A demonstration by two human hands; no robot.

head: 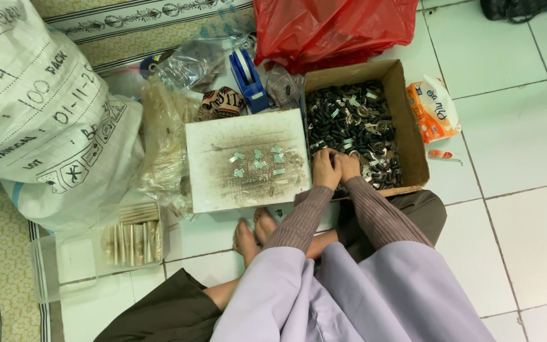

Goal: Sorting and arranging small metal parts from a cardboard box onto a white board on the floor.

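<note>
Head view — two hands, left hand [326, 170], right hand [348, 166], fingers curled on small parts [349, 123] — grip unclear.

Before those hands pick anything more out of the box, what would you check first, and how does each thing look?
1. Both hands, left hand and right hand, over the cardboard box: ok.
2. Box has small dark parts in it: ok.
3. What the fingers hold: cannot tell.
4. White board beside the box has bare room: ok.
5. Small metal pieces lie flat on the board: ok.
</note>
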